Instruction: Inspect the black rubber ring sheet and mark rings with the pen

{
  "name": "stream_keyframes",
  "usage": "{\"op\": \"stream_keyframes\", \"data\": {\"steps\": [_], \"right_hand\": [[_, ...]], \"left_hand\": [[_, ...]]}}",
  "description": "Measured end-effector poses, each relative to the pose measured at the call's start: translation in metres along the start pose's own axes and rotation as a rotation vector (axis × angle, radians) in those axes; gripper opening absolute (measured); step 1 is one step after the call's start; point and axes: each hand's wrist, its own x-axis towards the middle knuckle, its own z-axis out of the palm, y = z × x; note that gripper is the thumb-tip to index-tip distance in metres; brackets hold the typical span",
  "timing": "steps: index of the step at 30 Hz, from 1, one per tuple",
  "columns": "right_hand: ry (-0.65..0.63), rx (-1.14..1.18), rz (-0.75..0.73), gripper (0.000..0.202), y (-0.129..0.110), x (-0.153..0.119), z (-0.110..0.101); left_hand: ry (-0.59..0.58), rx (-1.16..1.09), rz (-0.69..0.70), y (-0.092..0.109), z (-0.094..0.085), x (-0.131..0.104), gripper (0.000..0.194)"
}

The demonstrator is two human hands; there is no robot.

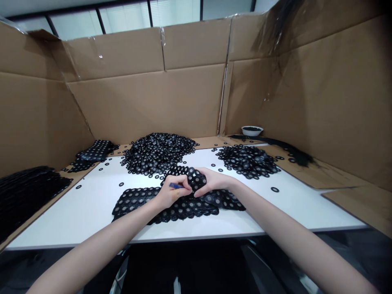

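A black sheet of joined rings [134, 201] with round pale centres lies bunched on the white board in front of me. My left hand [176, 192] is closed in a pinch around a short blue stick-like tool [175, 185], whose tip is hidden. Its fingertips meet the raised fold of the sheet. From the other side, my right hand [211, 181] grips that fold between thumb and fingers, close to the left fingertips. What lies between the fingertips is too small to make out.
Behind the hands rise a large pile of loose black rings [156, 153] and a smaller pile [249, 160]. Folded ring sheets [97, 150] and a dark stack [30, 196] sit left. A white bowl [252, 131] and black strands [288, 148] lie right. Cardboard walls [147, 102] enclose the board [306, 212].
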Motion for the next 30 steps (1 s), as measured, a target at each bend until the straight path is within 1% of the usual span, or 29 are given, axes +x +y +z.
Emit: {"op": "stream_keyframes", "data": {"steps": [4, 9, 13, 18, 21, 24, 30], "right_hand": [[-0.001, -0.003, -0.013, 0.059, 0.0014, 0.0016, 0.0004], [0.002, -0.003, -0.040, 0.058, 0.0002, 0.0014, 0.0002], [-0.002, -0.006, -0.027, 0.060, -0.0024, 0.0005, 0.0000], [0.036, -0.011, -0.014, 0.059, -0.0027, 0.0004, 0.0007], [0.032, -0.009, -0.028, 0.057, -0.0017, 0.0008, 0.0009], [0.025, 0.002, -0.052, 0.059, -0.0004, 0.0011, 0.0008], [0.019, -0.011, -0.061, 0.056, 0.0007, 0.0014, 0.0006]], "left_hand": [[-0.036, 0.017, 0.005, -0.0015, -0.0001, -0.0007, 0.012], [-0.021, 0.045, 0.013, -0.0007, 0.0003, -0.0015, 0.011], [-0.005, 0.043, 0.013, 0.0000, 0.0003, -0.0012, 0.012], [0.012, -0.008, -0.003, -0.0005, 0.0001, -0.0006, 0.012], [0.022, -0.043, -0.011, -0.0015, -0.0001, -0.0001, 0.013], [0.050, -0.061, -0.012, -0.0026, -0.0004, 0.0003, 0.012], [0.016, -0.066, -0.003, -0.0034, -0.0006, 0.0004, 0.012]]}}
